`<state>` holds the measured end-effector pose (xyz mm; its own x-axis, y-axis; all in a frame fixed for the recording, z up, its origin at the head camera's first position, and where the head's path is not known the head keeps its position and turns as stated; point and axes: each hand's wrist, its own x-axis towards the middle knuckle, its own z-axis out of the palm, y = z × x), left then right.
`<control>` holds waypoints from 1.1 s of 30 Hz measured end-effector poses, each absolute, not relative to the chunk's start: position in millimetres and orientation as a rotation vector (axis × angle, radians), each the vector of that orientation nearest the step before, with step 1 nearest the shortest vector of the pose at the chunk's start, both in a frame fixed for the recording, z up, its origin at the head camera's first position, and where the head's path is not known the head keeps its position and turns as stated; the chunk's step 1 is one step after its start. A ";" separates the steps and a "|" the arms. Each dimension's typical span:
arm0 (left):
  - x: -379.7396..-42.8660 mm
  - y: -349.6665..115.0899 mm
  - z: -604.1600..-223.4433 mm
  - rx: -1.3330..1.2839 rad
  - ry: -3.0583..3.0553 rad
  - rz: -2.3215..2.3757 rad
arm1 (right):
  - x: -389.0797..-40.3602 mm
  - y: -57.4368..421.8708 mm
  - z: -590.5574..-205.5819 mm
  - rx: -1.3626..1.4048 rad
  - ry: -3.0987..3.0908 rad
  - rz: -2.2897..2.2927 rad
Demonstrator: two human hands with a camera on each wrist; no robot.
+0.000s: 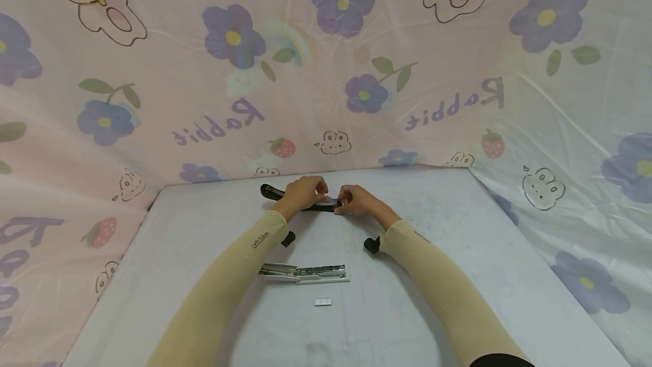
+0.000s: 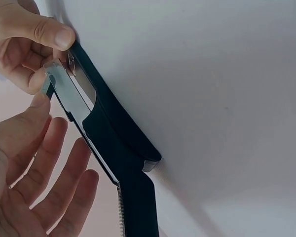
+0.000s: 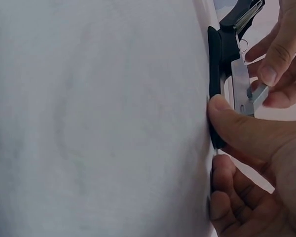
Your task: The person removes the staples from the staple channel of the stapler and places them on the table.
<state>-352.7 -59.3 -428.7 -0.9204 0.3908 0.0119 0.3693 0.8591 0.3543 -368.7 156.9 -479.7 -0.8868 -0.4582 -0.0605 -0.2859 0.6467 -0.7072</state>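
A black stapler [image 1: 272,192], swung open, lies toward the back of the table with its metal magazine [image 2: 69,94] raised off the black base. My left hand [image 1: 304,191] pinches a small grey strip [image 3: 260,96] at the magazine's front end, thumb on top; it looks like a strip of staples. The other left fingers spread behind it. My right hand [image 1: 358,201] grips the front end of the stapler's base, thumb pressed on it, with its remaining fingers curled close to the tabletop.
Nearer the front, a white stapler [image 1: 322,274] lies opened, partly behind the left sleeve. A short strip of staples [image 1: 322,302] is on the white table [image 1: 458,299] in front of it. A patterned curtain [image 1: 305,89] rises behind the table's back edge.
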 end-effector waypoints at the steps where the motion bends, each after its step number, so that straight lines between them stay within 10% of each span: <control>1: -353.3 -59.2 -429.0 0.617 2.967 0.544 | -368.6 156.9 -479.8 -0.608 2.632 -1.072; 33: -353.4 -68.2 -427.2 0.608 2.961 0.512 | -365.3 157.2 -479.1 -0.564 2.631 -1.085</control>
